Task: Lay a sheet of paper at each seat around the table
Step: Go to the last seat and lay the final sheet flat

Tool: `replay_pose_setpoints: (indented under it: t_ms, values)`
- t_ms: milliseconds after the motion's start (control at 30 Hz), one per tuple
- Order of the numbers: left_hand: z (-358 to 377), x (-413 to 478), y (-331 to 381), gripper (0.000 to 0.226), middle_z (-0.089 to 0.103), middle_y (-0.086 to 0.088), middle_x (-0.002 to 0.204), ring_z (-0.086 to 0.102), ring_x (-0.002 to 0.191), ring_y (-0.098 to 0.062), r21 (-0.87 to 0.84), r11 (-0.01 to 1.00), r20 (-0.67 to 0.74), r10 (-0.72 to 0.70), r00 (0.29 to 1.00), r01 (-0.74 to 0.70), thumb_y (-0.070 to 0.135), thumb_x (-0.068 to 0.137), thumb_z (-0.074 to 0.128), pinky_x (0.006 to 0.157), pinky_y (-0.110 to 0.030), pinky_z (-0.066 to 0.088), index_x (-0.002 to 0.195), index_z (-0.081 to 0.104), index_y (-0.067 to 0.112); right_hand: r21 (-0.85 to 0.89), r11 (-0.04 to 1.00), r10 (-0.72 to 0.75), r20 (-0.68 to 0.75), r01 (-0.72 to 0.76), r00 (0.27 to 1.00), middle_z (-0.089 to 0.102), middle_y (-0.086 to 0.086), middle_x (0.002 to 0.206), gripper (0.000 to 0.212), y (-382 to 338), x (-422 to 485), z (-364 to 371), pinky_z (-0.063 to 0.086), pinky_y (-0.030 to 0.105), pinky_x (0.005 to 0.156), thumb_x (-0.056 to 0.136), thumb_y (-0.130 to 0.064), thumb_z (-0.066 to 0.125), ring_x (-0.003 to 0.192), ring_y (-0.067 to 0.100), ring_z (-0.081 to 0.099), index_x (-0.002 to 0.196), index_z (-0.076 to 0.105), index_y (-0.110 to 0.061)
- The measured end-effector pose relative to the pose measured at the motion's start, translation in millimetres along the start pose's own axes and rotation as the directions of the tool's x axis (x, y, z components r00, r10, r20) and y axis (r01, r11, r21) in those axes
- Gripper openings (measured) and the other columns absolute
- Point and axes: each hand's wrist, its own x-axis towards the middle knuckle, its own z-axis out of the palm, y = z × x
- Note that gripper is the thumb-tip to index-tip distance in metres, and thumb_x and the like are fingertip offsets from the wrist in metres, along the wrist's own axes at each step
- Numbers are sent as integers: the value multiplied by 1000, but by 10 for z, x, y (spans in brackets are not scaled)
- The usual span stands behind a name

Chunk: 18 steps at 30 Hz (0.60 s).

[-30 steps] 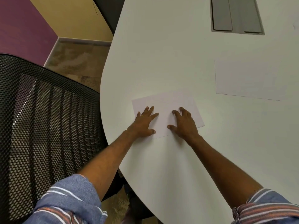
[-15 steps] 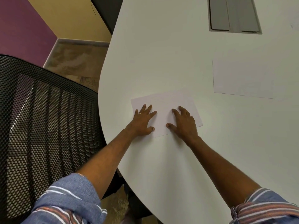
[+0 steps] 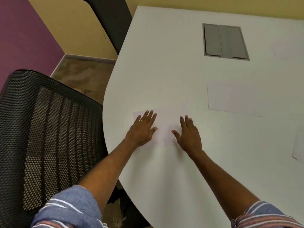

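Our left hand and right hand flat, fingers spread, gripping nothing, pressing sheet; far edge blurred, seemingly beyond fingertips.

white tabletop; pale, near-white sheets of paper, barely distinct from it. grey rectangular hatch set in the top. black mesh chair back with honeycomb perforation. blue sleeves with white and reddish stripes. gold ring on left hand. purple wall, yellow wall, mottled brown floor.
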Motion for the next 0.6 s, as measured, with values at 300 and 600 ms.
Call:
replay_pose_setpoints:
  t_ms: [300,600]
  values:
    - [-811,-254,-93,70,3,-7,167,3,154,-23,24,1000,-101,-11,995,13,49,105,19,125,-42,13,158,-4,10,-36,999,5,-104,-8,995,12,9,164,75,-722,-329,-598,25,48,119,98,-61,34,152,28,12,157,16,-18]
    - [-1961,-769,-359,64,2,-7,167,2,154,-28,144,989,-234,55,971,-22,48,105,19,124,-46,11,159,0,17,-48,999,-2,-232,-9,973,15,7,164,72,-1687,-599,-1265,26,51,117,98,-62,31,151,27,13,156,20,-19]
